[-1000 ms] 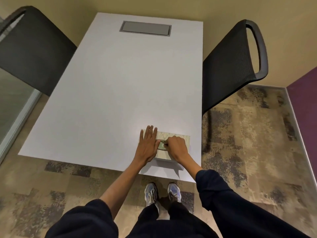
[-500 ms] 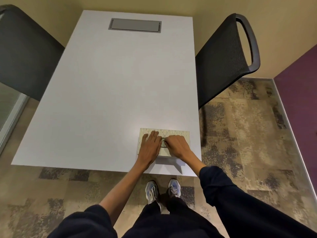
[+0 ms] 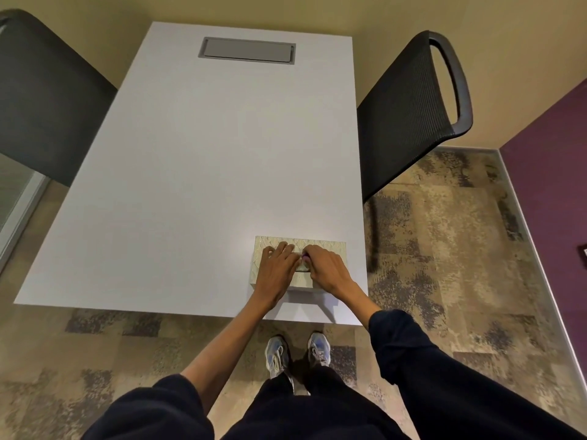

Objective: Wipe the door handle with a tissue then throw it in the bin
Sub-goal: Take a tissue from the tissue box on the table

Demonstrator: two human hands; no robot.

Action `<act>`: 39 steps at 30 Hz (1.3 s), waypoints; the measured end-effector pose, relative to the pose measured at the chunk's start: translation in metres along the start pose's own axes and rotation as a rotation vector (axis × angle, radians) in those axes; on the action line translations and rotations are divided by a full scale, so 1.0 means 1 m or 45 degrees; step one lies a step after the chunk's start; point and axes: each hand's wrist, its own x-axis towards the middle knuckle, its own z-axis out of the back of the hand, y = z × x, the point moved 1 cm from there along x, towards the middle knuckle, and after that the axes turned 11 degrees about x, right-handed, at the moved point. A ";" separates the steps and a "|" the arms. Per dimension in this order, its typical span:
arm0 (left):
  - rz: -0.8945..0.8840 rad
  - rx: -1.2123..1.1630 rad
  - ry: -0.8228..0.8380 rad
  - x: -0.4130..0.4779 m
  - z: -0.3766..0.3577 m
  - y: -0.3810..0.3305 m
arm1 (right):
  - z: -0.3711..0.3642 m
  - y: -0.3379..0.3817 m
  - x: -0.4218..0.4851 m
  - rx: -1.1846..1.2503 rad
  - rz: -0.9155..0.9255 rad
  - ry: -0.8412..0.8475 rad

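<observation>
A cream patterned tissue box (image 3: 327, 244) sits near the front right corner of the white table (image 3: 206, 173). My left hand (image 3: 276, 269) lies flat on the box's left half, fingers together and pointing away from me. My right hand (image 3: 327, 269) is curled over the slot in the box's top, fingertips pinched on a pale bit of tissue (image 3: 301, 267) that is mostly hidden under the fingers. No door handle or bin is in view.
Black mesh chairs stand at the table's right side (image 3: 409, 112) and left side (image 3: 41, 100). A grey cable hatch (image 3: 247, 51) is set in the table's far end. A purple wall (image 3: 552, 192) rises at the right, and a glass panel (image 3: 12, 198) at the left.
My left hand has slid from the box's left edge to lie more fully on top. My right hand stays pinched at the slot. The view has shifted slightly.
</observation>
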 end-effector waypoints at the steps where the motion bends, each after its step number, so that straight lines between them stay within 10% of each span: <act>1: 0.005 -0.024 -0.012 0.002 0.001 -0.001 | 0.000 -0.001 -0.001 0.021 -0.009 -0.008; 39: -0.099 -0.051 0.120 0.024 0.015 0.018 | 0.001 0.001 -0.012 0.403 -0.120 -0.269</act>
